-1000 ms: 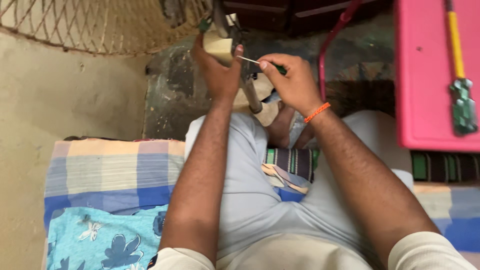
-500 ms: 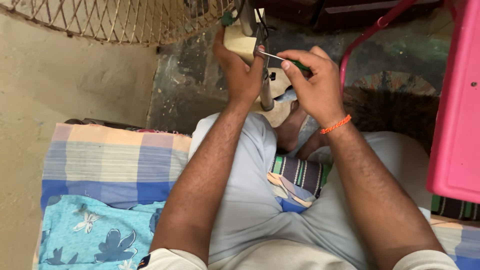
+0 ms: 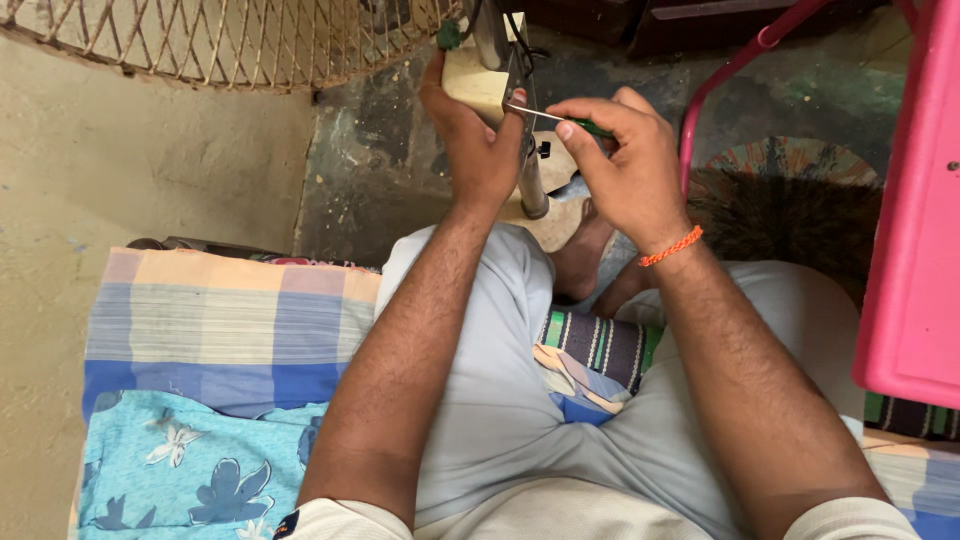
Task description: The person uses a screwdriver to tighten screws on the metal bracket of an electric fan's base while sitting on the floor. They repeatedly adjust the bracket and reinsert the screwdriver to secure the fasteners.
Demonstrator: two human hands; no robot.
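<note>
Nearest the camera: person seated on a checked blue, cream and orange cloth [image 3: 220,330], w/ a turquoise flower-print cloth [image 3: 180,470] lying over its near corner. Pale grey trousers, knees apart, so the work sits between the legs. A striped multicolour fabric piece [image 3: 590,350] shows in the gap betw. the thighs. One bare foot tucked just under the work, prob. to brace the base; can't confirm contact.

Mid zone: left hand [image 3: 480,140] closed round the cream plastic housing [image 3: 475,85] at the top of a grey metal pole [image 3: 532,190], fingers wrapped, thumb toward the pole side. Judged a steadying grip, holding the part against the push of the tool. Right hand [image 3: 625,165], w/ orange thread band at the wrist [image 3: 670,246], curled shut on a slim green-handled screwdriver [image 3: 560,120]; handle mostly buried in the fingers, thin metal shaft running left to meet the housing near the left thumb. Tip contact point too small to make out. Shaft roughly level, i.e. driven in from the side, not from above.

Housing and pole stand upright on a pale rounded base on the dark stone floor [image 3: 370,190].

Far zone: cream wire fan guard [image 3: 250,45] along the top edge, just above-left of the housing. Pink plastic stool or table [image 3: 915,250] at right w/ pink tubular leg [image 3: 740,60]. Round fibre mat [image 3: 790,190] beside it, well apart from the hands.
</note>
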